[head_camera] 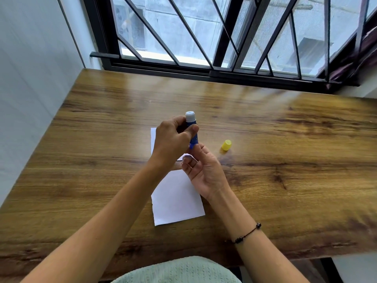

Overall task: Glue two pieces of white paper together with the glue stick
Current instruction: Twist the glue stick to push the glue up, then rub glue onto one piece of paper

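A blue glue stick stands upright above the table, uncapped, with its white glue tip showing at the top. My left hand grips its barrel from the left. My right hand pinches its bottom end from below with thumb and fingertips. Its yellow cap lies on the table just to the right. One white paper lies flat beneath my wrists. A second white paper lies farther back, mostly hidden behind my left hand.
The wooden table runs up to a barred window at the back and a white wall on the left. A black beaded bracelet sits on my right wrist.
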